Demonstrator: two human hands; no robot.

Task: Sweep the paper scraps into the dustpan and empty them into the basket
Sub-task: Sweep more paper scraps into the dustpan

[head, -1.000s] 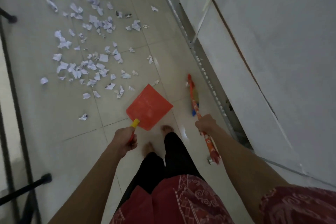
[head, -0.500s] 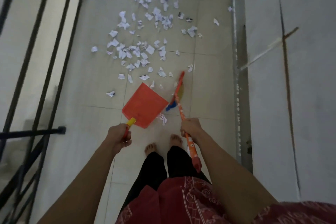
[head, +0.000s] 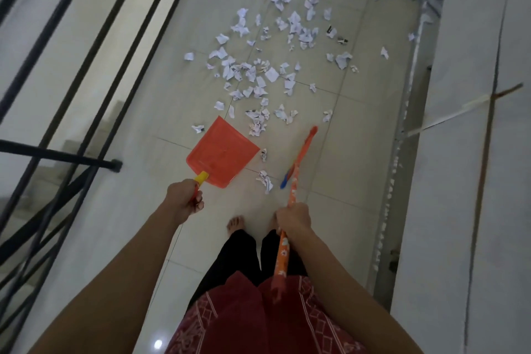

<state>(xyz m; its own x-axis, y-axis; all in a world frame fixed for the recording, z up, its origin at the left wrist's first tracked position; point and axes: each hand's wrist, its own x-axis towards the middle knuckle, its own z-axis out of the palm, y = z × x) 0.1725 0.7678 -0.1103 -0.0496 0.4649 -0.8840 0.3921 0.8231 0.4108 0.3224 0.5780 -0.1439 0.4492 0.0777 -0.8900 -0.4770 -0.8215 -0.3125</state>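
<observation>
My left hand grips the yellow-ended handle of a red dustpan, whose flat pan hangs just above the tiled floor ahead of my feet. My right hand grips the orange patterned handle of a broom; its head points forward along the floor. Several white paper scraps lie scattered over the tiles ahead, and two crumpled ones sit between the pan and the broom. No basket is in view.
A black metal stair railing runs along the left with steps below it. A white wall and a grey metal rail border the right. My bare feet stand on the tiles.
The view has swung left, bringing the railing closer into frame. The dustpan and broom have moved forward, nearer the scraps, and the broom head now lies to the right of the pan.
</observation>
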